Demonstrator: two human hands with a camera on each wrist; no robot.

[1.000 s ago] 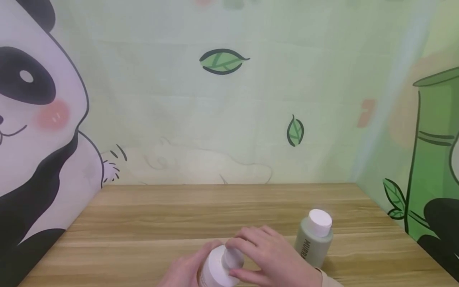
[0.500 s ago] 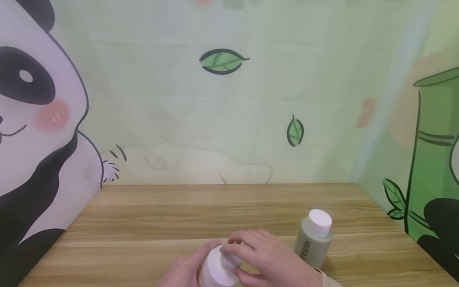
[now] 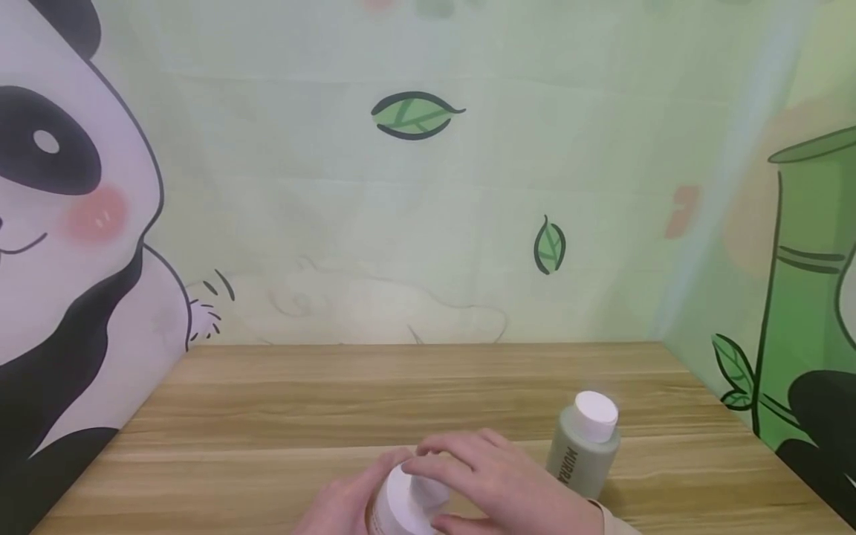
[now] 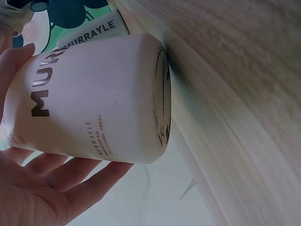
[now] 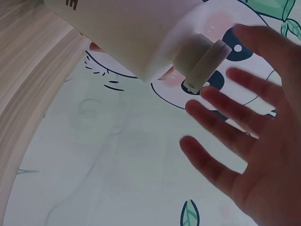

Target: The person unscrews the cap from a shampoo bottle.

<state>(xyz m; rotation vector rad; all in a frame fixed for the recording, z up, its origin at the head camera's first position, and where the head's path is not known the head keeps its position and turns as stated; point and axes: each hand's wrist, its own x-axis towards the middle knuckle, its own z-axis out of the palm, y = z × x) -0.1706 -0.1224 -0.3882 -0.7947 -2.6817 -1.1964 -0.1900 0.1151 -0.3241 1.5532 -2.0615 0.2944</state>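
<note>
A white bottle [image 4: 94, 94] lettered MUR is tilted to the right in the head view, low in the middle. My left hand [image 3: 344, 498] grips its body, with the fingers along one side and the thumb on the other in the left wrist view. On its end is a white cap [image 5: 204, 66] on a short round neck. My right hand [image 3: 491, 483] hovers over this cap with bent, spread fingers. In the right wrist view the thumb [image 5: 254, 37] stands apart from the cap, and the fingertips are close to its edge.
A grey-green bottle [image 3: 585, 461] with a white cap [image 3: 597, 413] stands upright on the wooden table [image 3: 301, 401], just right of my right hand. A cloth backdrop [image 3: 301, 186] with a panda and leaves rises behind and beside the table.
My right hand's fingers have moved slightly left across the cap. The left hand and the white bottle have stayed almost still, and the grey-green bottle has not moved.
</note>
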